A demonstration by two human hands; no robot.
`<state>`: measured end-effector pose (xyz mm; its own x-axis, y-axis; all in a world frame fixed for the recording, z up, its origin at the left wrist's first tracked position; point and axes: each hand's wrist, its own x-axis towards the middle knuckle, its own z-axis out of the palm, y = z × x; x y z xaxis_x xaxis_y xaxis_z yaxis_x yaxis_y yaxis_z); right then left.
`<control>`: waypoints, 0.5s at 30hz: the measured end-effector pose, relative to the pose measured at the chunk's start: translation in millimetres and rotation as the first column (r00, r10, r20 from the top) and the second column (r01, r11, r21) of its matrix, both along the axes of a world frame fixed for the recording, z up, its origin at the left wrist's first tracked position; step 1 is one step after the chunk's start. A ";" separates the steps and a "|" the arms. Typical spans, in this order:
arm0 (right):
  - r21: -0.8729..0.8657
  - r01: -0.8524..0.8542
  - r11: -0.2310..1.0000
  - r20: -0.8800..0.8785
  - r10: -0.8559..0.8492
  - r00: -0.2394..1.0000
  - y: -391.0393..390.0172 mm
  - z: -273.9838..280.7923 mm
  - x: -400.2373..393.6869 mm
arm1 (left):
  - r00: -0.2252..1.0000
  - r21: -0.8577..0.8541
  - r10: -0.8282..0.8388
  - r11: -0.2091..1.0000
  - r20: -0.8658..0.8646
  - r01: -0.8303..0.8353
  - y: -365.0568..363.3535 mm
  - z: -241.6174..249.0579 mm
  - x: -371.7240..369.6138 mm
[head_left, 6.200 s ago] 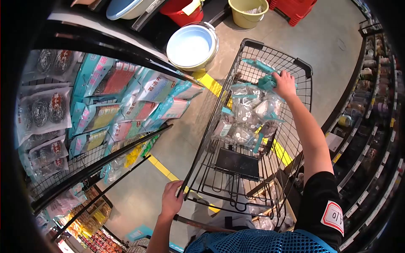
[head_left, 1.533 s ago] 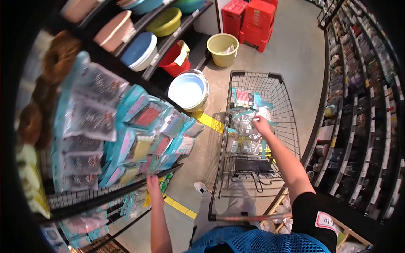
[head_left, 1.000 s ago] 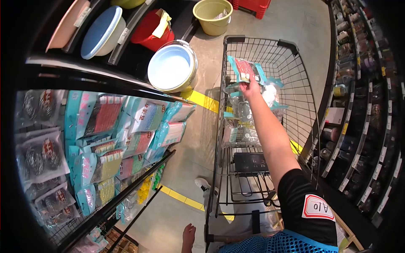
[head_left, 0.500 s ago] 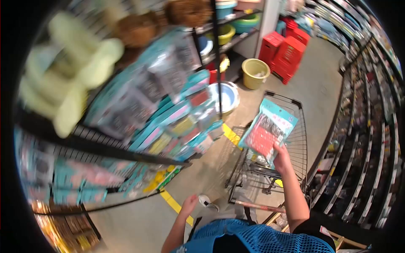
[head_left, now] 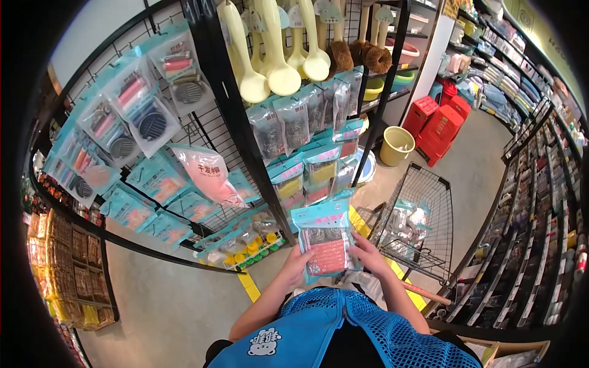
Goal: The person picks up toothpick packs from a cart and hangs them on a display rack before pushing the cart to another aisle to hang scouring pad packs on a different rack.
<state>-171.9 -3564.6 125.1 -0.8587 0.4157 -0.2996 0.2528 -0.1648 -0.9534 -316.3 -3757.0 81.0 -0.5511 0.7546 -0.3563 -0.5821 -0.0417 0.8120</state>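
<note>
Both of my hands grip one teal packet (head_left: 325, 242) of red cloths, held upright just in front of my chest: left hand (head_left: 299, 265) closed on its left edge, right hand (head_left: 368, 256) closed on its right edge. Beyond the packet stands a wire rack (head_left: 233, 122) hung with similar packets. To my right sits a shopping cart (head_left: 423, 227) holding packaged goods. Farther off, a yellow bucket (head_left: 396, 146) rests beside red stools (head_left: 443, 119).

Glossy plastic packet (head_left: 325, 242) (red cloth inside, perhaps); black wire-metal cart (head_left: 423, 227); matt concrete floor (head_left: 178, 306).
</note>
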 end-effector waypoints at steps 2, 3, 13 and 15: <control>0.141 -0.011 0.990 0.101 -0.004 0.995 22.1 -28.5 18.3 | 0.994 0.005 0.108 0.994 0.007 -0.108 6.3 1.3 1.9; 0.233 -0.020 0.972 0.132 -0.011 0.991 29.1 -29.8 25.4 | 0.987 0.007 0.163 0.987 0.013 -0.163 11.0 2.4 2.2; 0.590 -0.126 0.797 0.465 -0.209 0.860 56.0 -106.6 159.1 | 0.993 -0.010 0.091 0.996 0.079 -0.090 84.6 3.1 -5.7; 0.629 -0.118 0.768 0.468 -0.253 0.847 57.7 -103.8 176.7 | 0.990 -0.031 0.085 0.996 0.112 -0.082 100.3 16.9 -0.8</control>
<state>4.8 -3506.9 21.3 -0.6205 0.7131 -0.3263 0.7284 0.3699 -0.5767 -317.1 -3656.7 97.9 -0.5666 0.6974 -0.4389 -0.6655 -0.0732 0.7428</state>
